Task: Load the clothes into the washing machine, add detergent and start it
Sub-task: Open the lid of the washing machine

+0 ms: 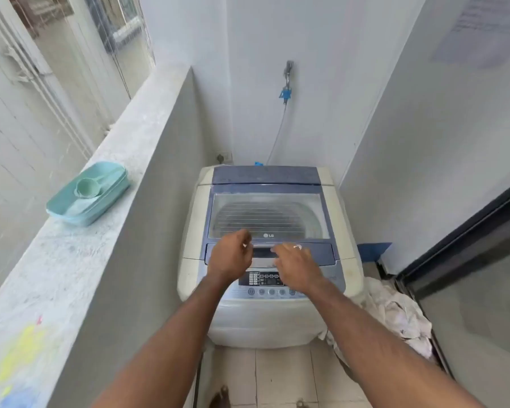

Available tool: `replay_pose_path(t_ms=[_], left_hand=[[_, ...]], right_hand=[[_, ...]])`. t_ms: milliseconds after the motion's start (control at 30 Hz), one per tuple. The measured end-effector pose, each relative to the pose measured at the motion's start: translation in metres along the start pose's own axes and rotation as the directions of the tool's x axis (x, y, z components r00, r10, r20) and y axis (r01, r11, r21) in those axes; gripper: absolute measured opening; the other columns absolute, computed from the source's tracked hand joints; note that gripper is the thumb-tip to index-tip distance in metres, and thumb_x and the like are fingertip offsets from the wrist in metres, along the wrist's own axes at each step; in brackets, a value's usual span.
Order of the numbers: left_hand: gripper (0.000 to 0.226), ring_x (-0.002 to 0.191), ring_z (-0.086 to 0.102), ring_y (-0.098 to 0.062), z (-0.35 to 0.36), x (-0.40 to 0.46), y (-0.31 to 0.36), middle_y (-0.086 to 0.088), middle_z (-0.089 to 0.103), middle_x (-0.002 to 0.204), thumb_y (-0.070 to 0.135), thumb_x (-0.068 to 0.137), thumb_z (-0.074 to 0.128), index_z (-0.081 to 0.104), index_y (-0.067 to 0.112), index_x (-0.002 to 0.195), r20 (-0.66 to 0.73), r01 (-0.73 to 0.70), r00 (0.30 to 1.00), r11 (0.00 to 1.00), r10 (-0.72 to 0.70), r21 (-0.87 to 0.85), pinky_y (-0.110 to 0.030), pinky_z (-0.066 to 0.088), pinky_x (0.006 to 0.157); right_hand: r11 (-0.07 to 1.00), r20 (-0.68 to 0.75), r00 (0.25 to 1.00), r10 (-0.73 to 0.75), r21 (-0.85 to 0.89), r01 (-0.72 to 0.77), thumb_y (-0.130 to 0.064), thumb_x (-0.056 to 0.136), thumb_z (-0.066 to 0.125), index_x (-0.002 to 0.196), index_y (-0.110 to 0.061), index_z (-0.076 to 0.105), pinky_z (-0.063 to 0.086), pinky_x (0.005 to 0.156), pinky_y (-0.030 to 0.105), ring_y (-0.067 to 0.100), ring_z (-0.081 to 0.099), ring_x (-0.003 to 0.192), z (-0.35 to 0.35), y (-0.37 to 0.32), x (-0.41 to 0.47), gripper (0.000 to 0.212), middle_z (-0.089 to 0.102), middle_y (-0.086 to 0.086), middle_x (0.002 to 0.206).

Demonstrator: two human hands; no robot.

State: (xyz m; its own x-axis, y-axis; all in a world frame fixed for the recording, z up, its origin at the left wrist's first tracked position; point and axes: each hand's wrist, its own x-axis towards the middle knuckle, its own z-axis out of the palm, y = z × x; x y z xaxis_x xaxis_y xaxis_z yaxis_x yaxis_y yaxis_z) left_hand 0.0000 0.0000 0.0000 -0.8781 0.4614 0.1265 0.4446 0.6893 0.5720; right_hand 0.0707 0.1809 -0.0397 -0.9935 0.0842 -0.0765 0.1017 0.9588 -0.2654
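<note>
Nothing loaded yet: my left hand (230, 256) and right hand (295, 265), both loosely curled and empty, over the closed blue-lidded white top-loading washing machine (267, 319); crumpled white clothes (395, 316) heaped right of it; teal detergent tub (87, 194) left, unused.

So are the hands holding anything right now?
No, nothing is held. Both the left hand and right hand hover over the front edge of the washing machine lid, which is shut, fingers loosely curled and empty.

A home laundry balcony: a top-loading washing machine (267, 248) under a wall tap (287, 81), beside a parapet ledge (71, 260).
</note>
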Motion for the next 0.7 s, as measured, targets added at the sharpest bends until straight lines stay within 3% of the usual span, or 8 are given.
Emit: replay_pose_path(t_ms=[200,367,467,600,700], left_hand=[[0.007,0.082,0.064,-0.023,0.016,-0.008,-0.026,0.001,0.070,0.089,0.022,0.093,0.058,0.062,0.017,0.091,0.117,0.051,0.991,0.996,-0.060,0.076,-0.037,0.052,0.068],[0.006,0.086,0.063,-0.023,0.017,-0.005,-0.035,0.000,0.069,0.095,0.021,0.094,0.059,0.062,0.016,0.095,0.132,0.027,0.991,0.997,-0.037,0.075,-0.039,0.053,0.074],[0.009,0.085,0.064,-0.022,0.018,-0.005,-0.039,0.000,0.069,0.094,0.024,0.096,0.059,0.063,0.016,0.094,0.156,0.024,0.987,0.996,-0.037,0.084,-0.040,0.054,0.074],[0.012,0.085,0.063,-0.022,0.018,-0.007,-0.045,0.001,0.070,0.094,0.026,0.097,0.059,0.063,0.016,0.093,0.143,0.024,0.989,0.997,-0.034,0.077,-0.035,0.051,0.071],[0.011,0.090,0.064,-0.019,0.016,-0.011,-0.050,0.001,0.070,0.099,0.027,0.098,0.060,0.063,0.016,0.096,0.122,0.004,0.992,0.998,-0.011,0.064,-0.029,0.044,0.072]], right_hand=[[0.994,0.235,0.971,0.047,-0.103,-0.023,-0.028,0.104,0.045,0.146,-0.017,0.040,0.027,0.116,0.054,0.027,0.046,0.136,0.033,-0.013,0.009,0.044,0.047,0.006,0.148],[0.986,0.238,0.967,0.086,-0.162,-0.048,-0.018,0.099,0.052,0.141,-0.014,0.045,0.027,0.118,0.055,0.028,0.044,0.134,0.043,-0.015,0.018,0.043,0.046,0.007,0.141],[0.982,0.298,0.944,0.145,-0.158,-0.101,-0.019,0.099,0.053,0.152,-0.013,0.032,0.021,0.121,0.057,0.028,0.035,0.143,0.045,-0.014,0.023,0.057,0.039,0.008,0.152],[0.976,0.258,0.955,0.146,-0.193,-0.097,-0.015,0.093,0.060,0.141,-0.013,0.043,0.028,0.118,0.055,0.028,0.045,0.133,0.050,-0.013,0.025,0.051,0.049,0.008,0.141],[0.971,0.233,0.964,0.127,-0.230,-0.072,-0.013,0.089,0.065,0.139,-0.012,0.044,0.024,0.121,0.055,0.028,0.048,0.130,0.052,-0.014,0.024,0.055,0.052,0.009,0.138]])
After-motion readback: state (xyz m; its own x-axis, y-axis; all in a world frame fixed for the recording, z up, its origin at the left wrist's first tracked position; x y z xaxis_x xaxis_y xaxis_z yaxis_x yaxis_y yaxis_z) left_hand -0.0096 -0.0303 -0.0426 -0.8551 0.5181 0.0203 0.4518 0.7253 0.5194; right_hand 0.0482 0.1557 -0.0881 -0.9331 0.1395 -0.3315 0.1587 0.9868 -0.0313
